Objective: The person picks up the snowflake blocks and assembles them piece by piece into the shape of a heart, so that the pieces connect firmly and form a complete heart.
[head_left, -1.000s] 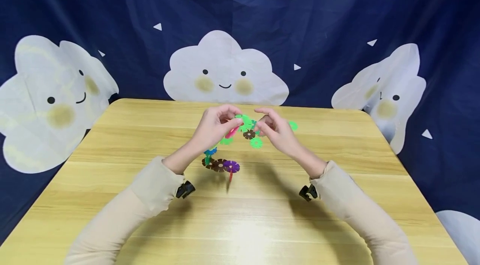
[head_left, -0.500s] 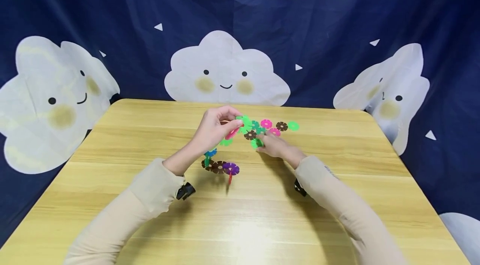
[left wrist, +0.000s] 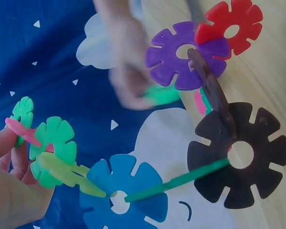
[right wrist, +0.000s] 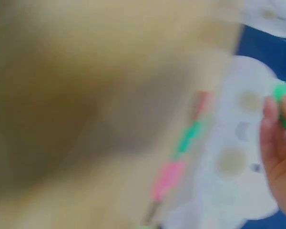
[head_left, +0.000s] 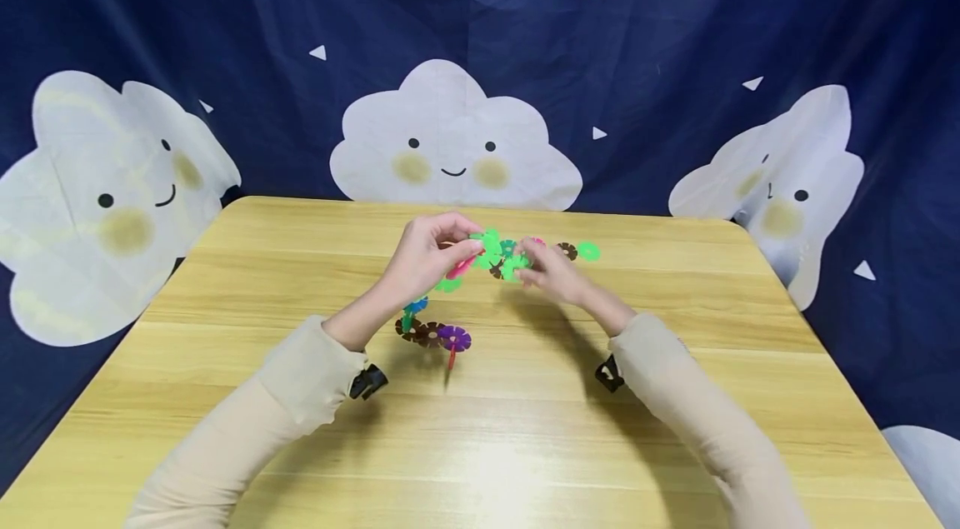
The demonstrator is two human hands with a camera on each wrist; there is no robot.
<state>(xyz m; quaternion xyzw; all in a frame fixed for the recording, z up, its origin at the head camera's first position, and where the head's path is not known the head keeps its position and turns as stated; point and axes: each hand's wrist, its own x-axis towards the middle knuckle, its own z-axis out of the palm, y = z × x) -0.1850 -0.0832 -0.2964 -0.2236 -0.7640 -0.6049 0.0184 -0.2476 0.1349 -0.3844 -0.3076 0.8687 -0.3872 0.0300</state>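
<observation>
My left hand (head_left: pixel 423 258) pinches one end of a chain of slotted plastic discs, raised over the table. In the left wrist view the chain runs from a pink disc (left wrist: pixel 24 131) and a green disc (left wrist: pixel 59 136) at the fingers, through a yellow-green disc (left wrist: pixel 69 171), a blue disc (left wrist: pixel 150 191) and dark brown discs, to a purple disc (left wrist: pixel 164 62) and a red disc (left wrist: pixel 250 31). Just to the right, my right hand (head_left: pixel 557 272) pinches a single green disc (head_left: pixel 513 267) close to the chain's held end.
Loose discs lie toward the back of the wooden table (head_left: pixel 525 429), among them a teal disc (head_left: pixel 507 247), a brown disc (head_left: pixel 567 251) and a bright green disc (head_left: pixel 589 252). Behind the table hangs a dark blue curtain (head_left: pixel 525 29) with printed clouds.
My right hand reached down to the loose discs, took hold of a green one and lifted it toward the left hand. The left hand still holds the chain, almost in place.
</observation>
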